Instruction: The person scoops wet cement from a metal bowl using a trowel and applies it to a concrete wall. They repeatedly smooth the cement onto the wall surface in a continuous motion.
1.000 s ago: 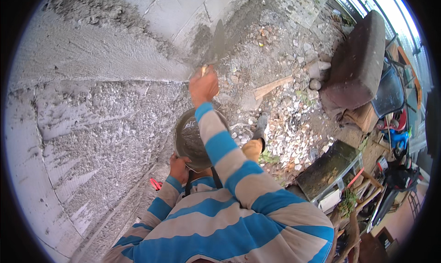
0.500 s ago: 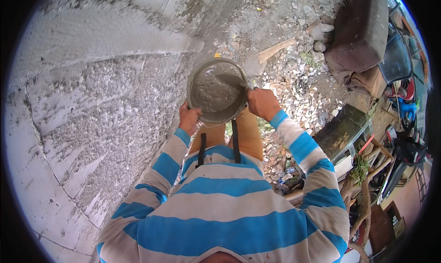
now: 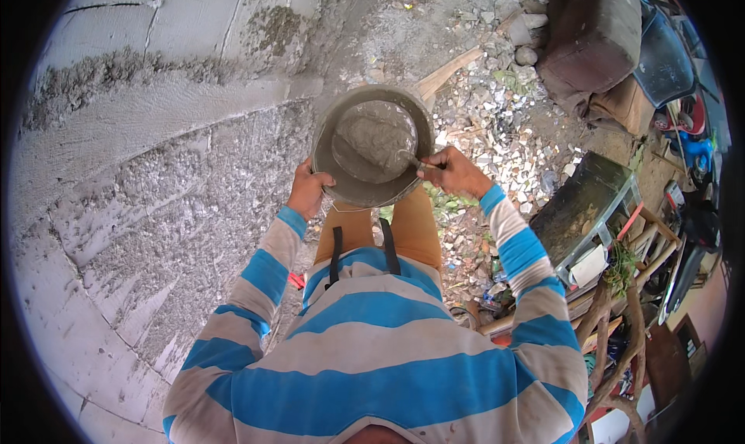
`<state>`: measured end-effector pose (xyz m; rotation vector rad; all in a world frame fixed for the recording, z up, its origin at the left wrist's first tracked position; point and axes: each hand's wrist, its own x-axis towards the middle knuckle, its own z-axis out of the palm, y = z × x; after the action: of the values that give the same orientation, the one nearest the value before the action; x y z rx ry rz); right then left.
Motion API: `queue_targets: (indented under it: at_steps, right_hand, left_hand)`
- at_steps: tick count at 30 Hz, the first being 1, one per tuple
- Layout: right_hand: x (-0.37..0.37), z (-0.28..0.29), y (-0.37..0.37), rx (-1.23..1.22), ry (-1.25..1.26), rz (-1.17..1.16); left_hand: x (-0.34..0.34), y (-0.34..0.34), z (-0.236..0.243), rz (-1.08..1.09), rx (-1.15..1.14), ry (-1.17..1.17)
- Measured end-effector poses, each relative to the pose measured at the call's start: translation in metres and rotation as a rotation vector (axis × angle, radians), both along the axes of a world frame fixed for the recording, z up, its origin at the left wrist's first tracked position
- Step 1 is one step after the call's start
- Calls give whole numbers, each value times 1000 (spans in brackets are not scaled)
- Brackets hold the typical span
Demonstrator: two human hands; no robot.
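Mortar (image 3: 376, 133) inside the bucket (image 3: 349, 186); your left hand (image 3: 308, 192) clasps its left side, your right hand (image 3: 458, 174) grips the trowel (image 3: 419, 163) at its right (I'd brace the bucket while working the blade).

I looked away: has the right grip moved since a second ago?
Yes: the right grip moved back and rightward, away from the dark wall patch.

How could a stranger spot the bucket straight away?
From the blue-striped shirt, look up past the tan trousers. The bucket is between the left hand and right hand. It is round and holds wet-looking grey mix, unlike the wood strip and rubble nearby.
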<state>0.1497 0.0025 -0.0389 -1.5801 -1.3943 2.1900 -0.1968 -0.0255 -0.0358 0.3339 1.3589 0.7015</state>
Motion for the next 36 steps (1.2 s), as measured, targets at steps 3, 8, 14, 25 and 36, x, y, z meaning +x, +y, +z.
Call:
queue_targets:
  at_steps: [3, 8, 14, 25, 36]
  right_hand:
    - [8, 24, -15, 102, -5, -101]
    - [10, 59, -40, 178, -27, -424]
    - [-28, 84, -38, 136, 21, -1143]
    - [-208, -151, 196, 619, -975, -756]
    - [-213, 43, 58, 913, -345, -490]
  left_hand:
    - [-2, -7, -18, -14, -64, -12]
    - [7, -6, -22, 78, -75, -90]
    - [-20, 2, -20, 73, -74, -86]
    - [-116, -28, -17, 147, -129, -17]
    - [-147, -30, -31, 253, -154, -23]
